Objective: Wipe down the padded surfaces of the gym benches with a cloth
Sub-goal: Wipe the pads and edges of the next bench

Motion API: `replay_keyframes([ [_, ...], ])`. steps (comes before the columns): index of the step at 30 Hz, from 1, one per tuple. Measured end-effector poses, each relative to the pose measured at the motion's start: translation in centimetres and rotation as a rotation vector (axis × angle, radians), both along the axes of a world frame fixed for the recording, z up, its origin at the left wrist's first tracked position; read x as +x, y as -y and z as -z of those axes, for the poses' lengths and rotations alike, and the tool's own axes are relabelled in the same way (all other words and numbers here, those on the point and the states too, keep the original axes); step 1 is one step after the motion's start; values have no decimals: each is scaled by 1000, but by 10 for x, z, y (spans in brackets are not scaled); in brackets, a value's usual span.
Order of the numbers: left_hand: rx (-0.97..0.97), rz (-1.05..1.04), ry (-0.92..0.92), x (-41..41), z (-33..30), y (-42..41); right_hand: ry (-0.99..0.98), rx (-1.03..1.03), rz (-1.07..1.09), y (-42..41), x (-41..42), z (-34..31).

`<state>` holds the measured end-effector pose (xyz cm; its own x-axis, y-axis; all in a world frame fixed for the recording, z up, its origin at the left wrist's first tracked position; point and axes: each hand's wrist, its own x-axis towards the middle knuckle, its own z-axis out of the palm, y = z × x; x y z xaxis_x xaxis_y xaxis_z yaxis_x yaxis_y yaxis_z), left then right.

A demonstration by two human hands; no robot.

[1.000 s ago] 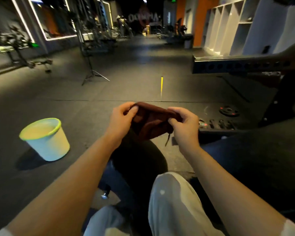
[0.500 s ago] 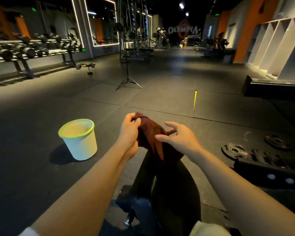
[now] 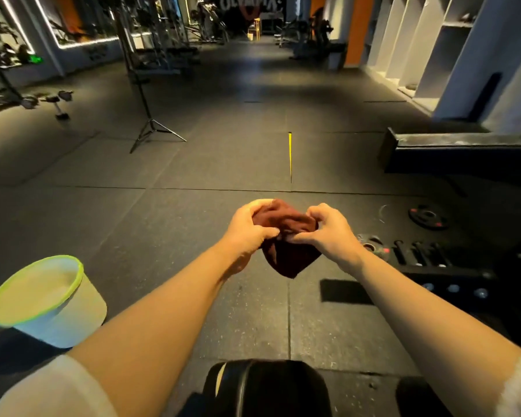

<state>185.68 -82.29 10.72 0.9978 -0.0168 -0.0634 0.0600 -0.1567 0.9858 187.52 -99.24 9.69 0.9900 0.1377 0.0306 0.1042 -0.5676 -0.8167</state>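
Note:
A dark brown cloth (image 3: 286, 236) is bunched in mid-air in front of me, above the gym floor. My left hand (image 3: 248, 228) grips its left side with curled fingers. My right hand (image 3: 325, 233) pinches its right side, thumb and fingers closed on the fabric. A lower corner of the cloth hangs down between my wrists. The rounded end of a black padded bench (image 3: 268, 386) shows at the bottom centre, below my arms. Another black padded bench (image 3: 463, 152) runs along the right side.
A white bucket with a green rim (image 3: 45, 299) stands on the floor at the left. Weight plates (image 3: 427, 218) and a black rack base (image 3: 433, 260) lie at the right. A tripod stand (image 3: 151, 124) rises ahead left. White shelving lines the right wall.
My right hand, open half a second ago, has closed on the cloth again. The cloth is bunched between both hands, and my view has shifted so the bench end sits lower.

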Motion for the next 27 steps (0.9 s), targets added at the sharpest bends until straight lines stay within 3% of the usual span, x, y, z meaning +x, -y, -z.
replay_keyframes([
  [4, 151, -5, 15, 38, -40, 36, -130, 108, -48, 51, 19, -42],
  [8, 257, 34, -3, 49, -89, 61, -108, 102, -17, 87, 12, -108],
  [12, 199, -34, -27, 32, -141, 48, -135, 51, -56, 84, -10, -181],
  [16, 134, 60, 84, 8, -187, -6, -183, 37, -83, 45, -40, -245],
  [21, 133, 416, 161, -45, -245, -103, -79, 83, 15, -46, -102, -293],
  [27, 353, 489, 333, -82, -282, -173, -89, 142, 108, -120, -161, -329],
])
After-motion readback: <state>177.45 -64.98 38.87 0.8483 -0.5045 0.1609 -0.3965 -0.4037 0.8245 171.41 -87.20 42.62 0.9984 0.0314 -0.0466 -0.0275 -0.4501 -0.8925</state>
